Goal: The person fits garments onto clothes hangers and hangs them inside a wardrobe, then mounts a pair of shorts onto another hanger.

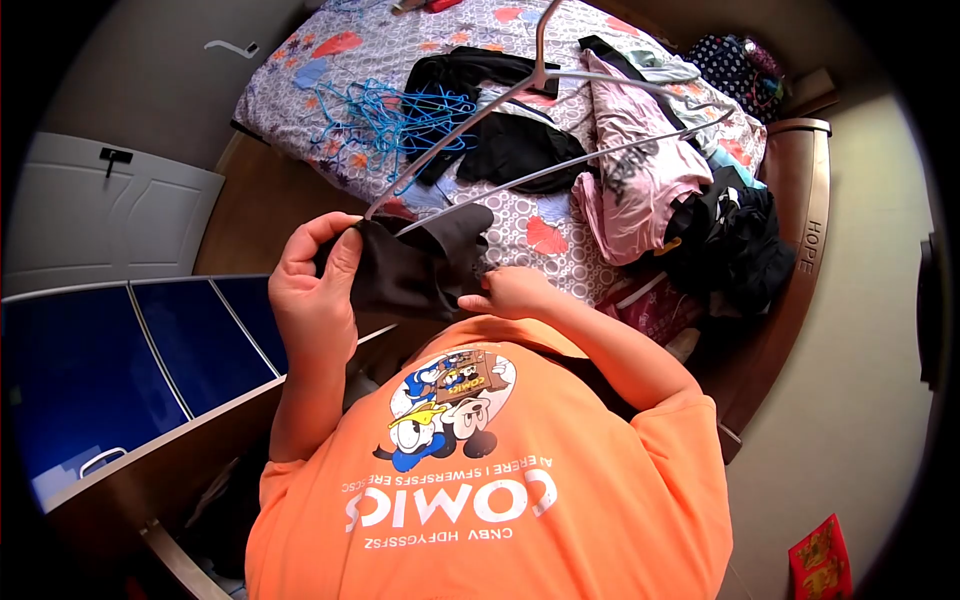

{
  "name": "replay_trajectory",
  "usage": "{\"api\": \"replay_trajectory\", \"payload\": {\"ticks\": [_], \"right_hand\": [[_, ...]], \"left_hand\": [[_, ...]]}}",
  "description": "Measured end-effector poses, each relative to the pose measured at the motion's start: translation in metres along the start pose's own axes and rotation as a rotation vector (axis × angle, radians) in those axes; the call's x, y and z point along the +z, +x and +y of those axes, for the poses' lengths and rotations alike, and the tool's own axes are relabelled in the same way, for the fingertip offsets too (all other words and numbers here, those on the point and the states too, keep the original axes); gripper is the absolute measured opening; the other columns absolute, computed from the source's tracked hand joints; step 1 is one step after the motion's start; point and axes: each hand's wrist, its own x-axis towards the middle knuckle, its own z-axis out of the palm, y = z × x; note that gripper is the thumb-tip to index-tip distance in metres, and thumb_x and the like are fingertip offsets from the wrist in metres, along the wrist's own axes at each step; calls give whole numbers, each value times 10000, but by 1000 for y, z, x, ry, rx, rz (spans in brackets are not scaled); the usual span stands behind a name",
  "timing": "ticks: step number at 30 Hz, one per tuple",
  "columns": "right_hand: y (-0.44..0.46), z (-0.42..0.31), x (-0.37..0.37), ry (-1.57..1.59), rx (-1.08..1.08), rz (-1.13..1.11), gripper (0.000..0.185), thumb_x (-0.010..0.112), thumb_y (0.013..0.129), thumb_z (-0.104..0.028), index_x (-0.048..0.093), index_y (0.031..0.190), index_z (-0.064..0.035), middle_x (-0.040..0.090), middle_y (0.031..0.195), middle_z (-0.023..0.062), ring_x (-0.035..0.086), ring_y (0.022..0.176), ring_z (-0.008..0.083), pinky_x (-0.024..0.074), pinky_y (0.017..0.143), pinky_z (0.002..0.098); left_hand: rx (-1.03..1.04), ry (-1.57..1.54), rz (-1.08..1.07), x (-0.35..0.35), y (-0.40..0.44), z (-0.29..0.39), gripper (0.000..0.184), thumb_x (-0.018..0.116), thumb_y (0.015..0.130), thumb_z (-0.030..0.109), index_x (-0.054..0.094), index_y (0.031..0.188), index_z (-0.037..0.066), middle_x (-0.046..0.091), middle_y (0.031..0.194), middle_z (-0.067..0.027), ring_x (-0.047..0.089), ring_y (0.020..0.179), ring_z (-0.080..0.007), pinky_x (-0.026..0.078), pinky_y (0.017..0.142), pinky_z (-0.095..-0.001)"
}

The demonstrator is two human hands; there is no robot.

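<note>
I see a big bed (300, 100) with a flowery sheet (545, 236) | brown wooden end (812, 180) says HOPE | white door (100, 220), black handle (116, 157) | shiny blue panels (75, 365) | brown floor (240, 205) | plain gray wall (130, 70)

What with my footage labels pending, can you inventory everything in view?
Bed: one, patterned, upper middle
Big hanger: one, grey, over bed
Dark cloth: one, blackish, centre
Small hangers: uncountable, blue, on bed
Clothes: uncounted, mainly black and pink, on bed
Headboard: one, brown, right
Dotted bundle: one, dark, upper right
Door: one, white, left
Panels: three, blue, lower left
Wall fitting: one, white, upper left
Paper: one, red, lower right
Shirt: one, orange, lower middle
Left hand: one, bare, pinching dark cloth
Right hand: one, bare, by dark cloth
</note>
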Motion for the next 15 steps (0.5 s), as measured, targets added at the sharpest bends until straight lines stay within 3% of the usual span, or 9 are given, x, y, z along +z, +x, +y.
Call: {"api": "replay_trajectory", "payload": {"ticks": [2,3,4,6,7,8,11,12,15], "right_hand": [[17,11,22,123,-77,215,892,533,728,-707,489,1188,56,579,1134,250,593,1006,369,479,839,438],[24,11,32,215,-85,318,934,566,732,-673,415,1247,91,551,1165,277,551,1086,377,441,916,423],[31,12,37,214,-87,317,934,566,732,-673,415,1247,91,551,1165,277,551,1086,377,441,916,423],[40,14,43,710,-159,569,999,604,756,-606,256,1351,118,426,1305,305,432,1238,353,344,1025,364],[50,16,42,804,-9,567,1009,652,745,-559,219,1370,106,428,1308,296,410,1255,348,314,1043,342],[45,14,37,992,56,566,975,649,760,-539,213,1393,62,386,1357,266,427,1239,335,328,1022,387],[41,21,26,1363,-79,394,879,647,809,-425,165,1446,-60,215,1485,138,372,1268,242,299,981,436],[43,25,24,1362,-79,395,879,647,809,-425,165,1446,-60,215,1485,138,372,1268,242,299,981,436],[25,19,5,1491,-373,265,861,685,806,-313,165,1450,-80,212,1488,121,292,1323,238,276,1015,404]], "left_hand": [[14,-43,-10,-2,-1,7,158,630,853,39,603,990,-35,640,880,-57,595,754,-73,479,668,-169],[28,-88,-19,-2,-2,11,169,625,851,36,595,1003,-32,648,874,-79,625,744,-105,519,655,-196],[28,-88,-17,-2,-3,16,169,625,851,36,595,1003,-32,648,874,-79,625,744,-105,519,655,-196],[42,-140,-12,-2,-4,24,183,622,852,36,587,1017,-34,651,875,-89,638,751,-115,527,648,-202],[50,-150,-29,-6,-3,24,195,621,854,42,579,1028,-36,653,884,-94,644,764,-121,528,657,-203],[52,-149,-26,-7,-4,25,195,621,854,42,579,1028,-36,653,884,-94,644,764,-121,528,657,-203],[43,-178,-36,-11,-7,28,196,622,854,46,579,1028,-35,654,887,-95,645,765,-120,528,661,-202],[39,-162,-34,-12,-9,27,197,623,854,46,579,1027,-36,654,888,-95,644,765,-119,528,663,-201],[37,-156,-43,-12,-11,29,197,622,854,45,578,1028,-37,653,888,-95,644,767,-119,527,666,-199]]}}
